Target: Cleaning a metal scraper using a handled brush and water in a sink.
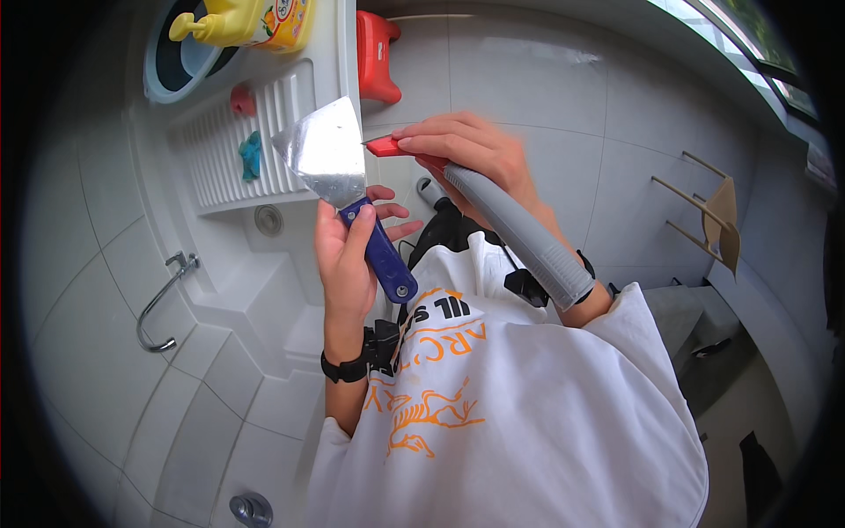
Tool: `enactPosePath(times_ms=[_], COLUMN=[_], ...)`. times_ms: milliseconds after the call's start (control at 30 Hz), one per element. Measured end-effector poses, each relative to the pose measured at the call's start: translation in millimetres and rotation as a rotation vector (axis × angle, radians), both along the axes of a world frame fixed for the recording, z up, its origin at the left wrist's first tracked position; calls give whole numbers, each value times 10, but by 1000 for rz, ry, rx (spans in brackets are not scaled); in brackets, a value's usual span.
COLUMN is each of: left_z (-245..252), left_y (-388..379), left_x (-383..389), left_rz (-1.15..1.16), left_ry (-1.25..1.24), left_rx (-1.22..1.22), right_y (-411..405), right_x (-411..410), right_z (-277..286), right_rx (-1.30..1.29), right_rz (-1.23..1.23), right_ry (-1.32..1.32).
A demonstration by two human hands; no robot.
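Note:
My left hand [344, 254] grips a putty knife [328, 148] by its blue plastic handle, thumb on top and the other fingers spread behind. The broad metal blade points up and away, over the edge of a white laundry sink [337, 39]. In my right hand [485, 148] is a hand tool [518, 231] with a red head and a long ribbed grey handle. My fingers hold it near the head, and the handle lies back along my forearm. Its thin dark tip is close beside the blade's right edge; whether they touch I cannot tell.
On the sink's ribbed washboard [218, 158] lie a crumpled teal item [251, 156] and a pink piece [242, 101]. A yellow pump bottle [284, 23] and round basin [153, 69] stand beyond. A red stool [376, 59], wall faucet [153, 330] and beige chair [719, 218] surround me.

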State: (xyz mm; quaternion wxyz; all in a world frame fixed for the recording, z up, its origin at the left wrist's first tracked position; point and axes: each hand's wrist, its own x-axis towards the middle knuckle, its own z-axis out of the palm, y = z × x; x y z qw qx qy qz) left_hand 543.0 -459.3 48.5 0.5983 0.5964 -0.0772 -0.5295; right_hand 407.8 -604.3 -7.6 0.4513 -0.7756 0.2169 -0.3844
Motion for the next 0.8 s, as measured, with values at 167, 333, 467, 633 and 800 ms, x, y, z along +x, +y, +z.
enactPosePath(times_ms=[167, 333, 467, 633, 800], left_z=[33, 7, -12, 40, 33], left_y=[40, 76, 87, 43, 33], left_x=[25, -18, -15, -20, -45], left_rz=[-83, -51, -29, -34, -18], left_ry=[0, -81, -168, -169, -182], left_rx=[61, 62, 18, 22, 15], right_y=[165, 234, 237, 231, 276], right_x=[-47, -87, -94, -107, -108], right_z=[59, 13, 58, 179, 254], right_rx=[-2, 28, 63, 135, -44], right_rz=[131, 163, 188, 227, 170], right_ry=[67, 94, 73, 66, 94])
